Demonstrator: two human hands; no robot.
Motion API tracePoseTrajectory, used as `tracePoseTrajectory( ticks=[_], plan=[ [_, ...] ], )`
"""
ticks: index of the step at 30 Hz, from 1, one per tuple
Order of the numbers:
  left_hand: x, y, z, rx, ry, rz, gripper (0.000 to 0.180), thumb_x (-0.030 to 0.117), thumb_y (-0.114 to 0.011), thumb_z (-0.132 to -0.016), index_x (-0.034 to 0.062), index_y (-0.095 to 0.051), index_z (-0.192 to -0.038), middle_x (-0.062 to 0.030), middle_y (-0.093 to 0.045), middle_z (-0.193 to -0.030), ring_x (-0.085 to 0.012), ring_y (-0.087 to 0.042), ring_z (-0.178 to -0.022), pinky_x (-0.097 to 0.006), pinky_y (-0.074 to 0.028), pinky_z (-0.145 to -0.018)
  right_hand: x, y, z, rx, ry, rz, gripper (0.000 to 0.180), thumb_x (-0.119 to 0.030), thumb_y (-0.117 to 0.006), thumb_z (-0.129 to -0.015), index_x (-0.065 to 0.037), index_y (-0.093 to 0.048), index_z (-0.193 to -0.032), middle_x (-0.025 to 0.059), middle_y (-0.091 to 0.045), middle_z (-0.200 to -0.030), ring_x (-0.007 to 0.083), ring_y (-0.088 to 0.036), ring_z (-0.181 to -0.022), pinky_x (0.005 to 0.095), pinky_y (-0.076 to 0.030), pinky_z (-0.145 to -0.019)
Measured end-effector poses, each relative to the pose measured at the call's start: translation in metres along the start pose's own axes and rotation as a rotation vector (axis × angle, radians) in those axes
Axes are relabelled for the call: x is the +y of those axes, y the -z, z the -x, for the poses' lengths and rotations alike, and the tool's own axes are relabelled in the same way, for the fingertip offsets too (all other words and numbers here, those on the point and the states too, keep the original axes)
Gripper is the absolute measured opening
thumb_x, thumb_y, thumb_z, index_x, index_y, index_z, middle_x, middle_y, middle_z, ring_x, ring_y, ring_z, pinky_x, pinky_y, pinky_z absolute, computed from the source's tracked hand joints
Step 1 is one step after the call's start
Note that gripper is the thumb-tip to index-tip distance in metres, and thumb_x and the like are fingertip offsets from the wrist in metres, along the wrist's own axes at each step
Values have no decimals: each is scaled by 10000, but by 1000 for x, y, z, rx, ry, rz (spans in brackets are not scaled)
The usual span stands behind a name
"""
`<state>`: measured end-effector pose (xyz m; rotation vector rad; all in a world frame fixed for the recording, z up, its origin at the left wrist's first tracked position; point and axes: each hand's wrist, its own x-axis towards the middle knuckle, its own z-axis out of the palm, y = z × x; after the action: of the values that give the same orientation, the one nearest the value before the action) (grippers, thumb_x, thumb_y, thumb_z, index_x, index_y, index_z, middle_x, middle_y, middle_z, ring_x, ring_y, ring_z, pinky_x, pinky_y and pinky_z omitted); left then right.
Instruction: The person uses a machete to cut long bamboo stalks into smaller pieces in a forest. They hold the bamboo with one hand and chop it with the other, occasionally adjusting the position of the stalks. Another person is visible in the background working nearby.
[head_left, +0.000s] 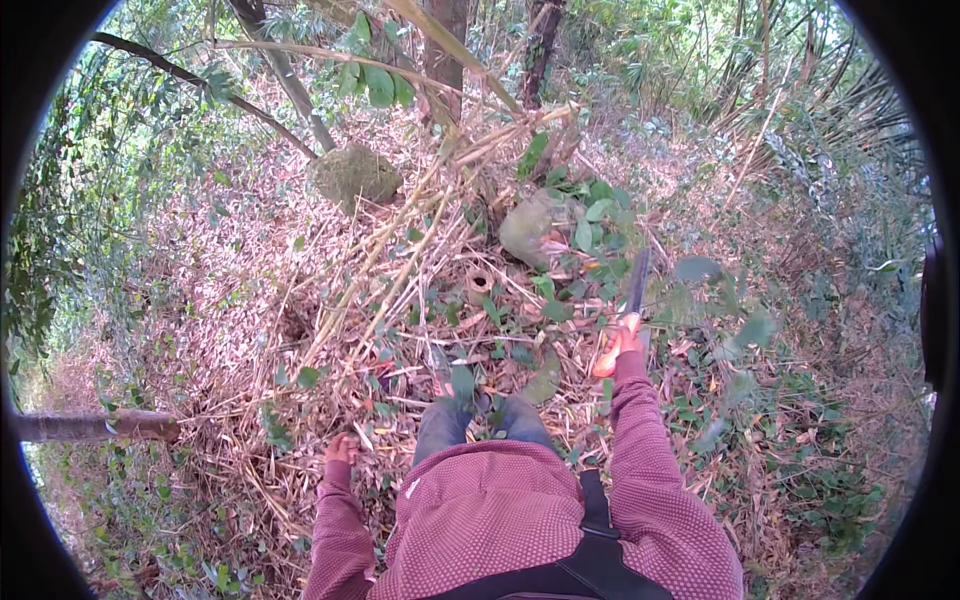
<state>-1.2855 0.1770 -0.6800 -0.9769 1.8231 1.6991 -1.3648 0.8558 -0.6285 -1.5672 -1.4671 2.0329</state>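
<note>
My right hand [626, 340] is stretched forward and closed around the orange handle of a long dark-bladed knife [637, 283], whose blade points away from me over the leafy ground. My left hand [342, 448] hangs low beside my left leg with its fingers curled and nothing in it. Ahead of the blade lie cut bamboo stems [400, 262] slanting across dry leaves, and a cut hollow bamboo stump [480, 282] stands among them. I wear a dark red dotted shirt and grey trousers.
Two mossy rocks [355, 175] [528, 230] sit beyond the stems. Tree trunks [445, 50] rise at the top. A thick brown log [95, 426] lies at the left. Green-leaved saplings [590, 215] and brush surround the spot; dry leaf litter covers the ground.
</note>
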Motion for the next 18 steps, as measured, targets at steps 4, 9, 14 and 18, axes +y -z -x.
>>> tracePoseTrajectory(
  ticks=[4,9,14,18],
  plan=[
    [88,35,-49,11,-339,-34,307,238,-496,-881,63,-491,-1133,-74,-612,-792,-113,-542,-584,-212,-417,-462,-22,-100,28,-99,60,-131,363,-356,-665,-743,-48,-500,-842,52,-516,-646,184,-510,-487,325,-453,-437],
    [294,19,-68,153,-706,-154,365,288,-435,-902,22,-496,-1146,-95,-583,-923,-160,-554,-809,-290,-450,-755,-89,-179,96,-299,217,-69,342,-321,-647,-769,-50,-482,-896,39,-503,-645,131,-491,-484,273,-448,-446],
    [487,-65,-28,98,-1165,-157,368,246,-375,-922,64,-422,-1237,-126,-539,-1090,-207,-530,-1011,-344,-434,-850,-199,-236,167,-506,619,-6,349,-227,-631,-785,-39,-475,-1034,16,-501,-690,84,-489,-519,228,-429,-458],
    [597,-141,-5,-97,-1066,215,417,229,-471,-877,60,-403,-1253,-136,-516,-1155,-222,-509,-1066,-339,-430,-860,-267,-278,202,-668,973,24,342,-118,-594,-789,-30,-469,-1096,4,-496,-696,67,-487,-526,212,-424,-461]
  ],
)
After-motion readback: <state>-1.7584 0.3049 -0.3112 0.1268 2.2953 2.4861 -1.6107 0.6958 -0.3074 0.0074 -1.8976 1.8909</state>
